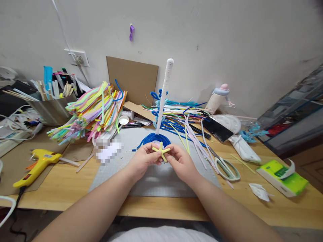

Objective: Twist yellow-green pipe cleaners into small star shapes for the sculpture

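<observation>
A yellow star-shaped piece [161,152] made of fuzzy stems is pinched between my left hand [146,158] and my right hand [179,162], above the grey mat [151,186]. The fingers of both hands are closed on its arms. Just behind them a blue coiled base [153,137] sits on the mat, partly hidden by my hands. From it rises a white wrapped post [163,94], slightly tilted, with blue looped stems [155,95] near it.
A yellow glue gun [37,166] and a big bundle of coloured stems [98,107] lie at the left. To the right are scissors [227,168], a phone [217,128], loose stems [195,141] and a green tissue pack [282,176]. Cardboard [131,79] leans on the wall.
</observation>
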The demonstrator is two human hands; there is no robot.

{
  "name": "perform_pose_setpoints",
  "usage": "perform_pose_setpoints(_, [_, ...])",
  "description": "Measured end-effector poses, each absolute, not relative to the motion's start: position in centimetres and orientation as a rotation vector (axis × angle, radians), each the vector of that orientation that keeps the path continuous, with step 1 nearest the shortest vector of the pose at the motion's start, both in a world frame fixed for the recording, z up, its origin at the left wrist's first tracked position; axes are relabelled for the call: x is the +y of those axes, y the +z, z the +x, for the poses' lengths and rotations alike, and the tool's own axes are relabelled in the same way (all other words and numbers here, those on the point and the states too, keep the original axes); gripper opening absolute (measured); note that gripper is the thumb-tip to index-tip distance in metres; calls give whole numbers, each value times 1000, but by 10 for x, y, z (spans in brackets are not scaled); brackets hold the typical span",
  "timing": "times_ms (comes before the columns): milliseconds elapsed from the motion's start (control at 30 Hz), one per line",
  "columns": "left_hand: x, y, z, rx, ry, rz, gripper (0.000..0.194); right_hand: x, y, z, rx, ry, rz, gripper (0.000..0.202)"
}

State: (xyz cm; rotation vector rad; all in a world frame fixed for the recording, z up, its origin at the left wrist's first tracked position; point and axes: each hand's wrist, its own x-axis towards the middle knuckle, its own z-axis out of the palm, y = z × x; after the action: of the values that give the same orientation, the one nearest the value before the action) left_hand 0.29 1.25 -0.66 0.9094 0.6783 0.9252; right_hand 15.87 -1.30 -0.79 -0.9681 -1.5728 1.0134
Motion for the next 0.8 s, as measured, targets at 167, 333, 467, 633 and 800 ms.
perform_pose_setpoints(167, [13, -6, 3, 686, 935, 1012, 24, -8, -14, 159, -1442, 1169, -945, 14])
perform_pose_setpoints(333, [16, -8, 1, 765, 877, 1190, 24, -2, -9, 167, -1544, 1255, -996, 12])
perform_pose_setpoints(467, [15, -10, 0, 796, 772, 1203, 27, 1, -6, 170, -1556, 1270, -1012, 11])
perform_pose_setpoints(633, [13, -6, -1, 703, 718, 1076, 25, 1, -5, 172, -1563, 1359, -946, 14])
perform_pose_setpoints(800, [12, -1, 0, 738, 680, 978, 28, 2, -7, 173, -1562, 1411, -874, 14])
